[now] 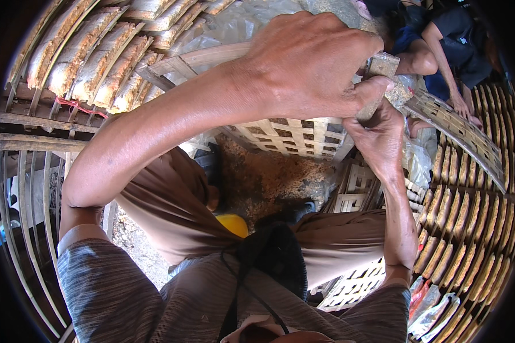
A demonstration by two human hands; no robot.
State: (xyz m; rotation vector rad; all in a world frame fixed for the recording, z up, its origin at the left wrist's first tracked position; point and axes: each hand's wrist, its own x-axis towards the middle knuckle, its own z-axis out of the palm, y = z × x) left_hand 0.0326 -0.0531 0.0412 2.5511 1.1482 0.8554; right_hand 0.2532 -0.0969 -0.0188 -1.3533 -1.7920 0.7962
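Observation:
Both of my hands are raised together at the upper middle. My left hand (312, 66) is closed, its thumb pressed against a small greyish-brown block (383, 64) with a flat, square end. Just below it, my right hand (382, 134) grips the lower part of the same block between thumb and fingers. My left hand and wrist hide part of the scene behind. Under the hands lies a woven bamboo tray (292, 136) with an open lattice. I cannot make out what the block is made of.
Slatted racks with rows of long, whitish-brown slabs (100, 63) stand at upper left. More rows of narrow slabs (469, 220) fill the right side. Another woven tray (455, 131) leans near a seated person (455, 46). Clear plastic (420, 160) bunches beside my right wrist.

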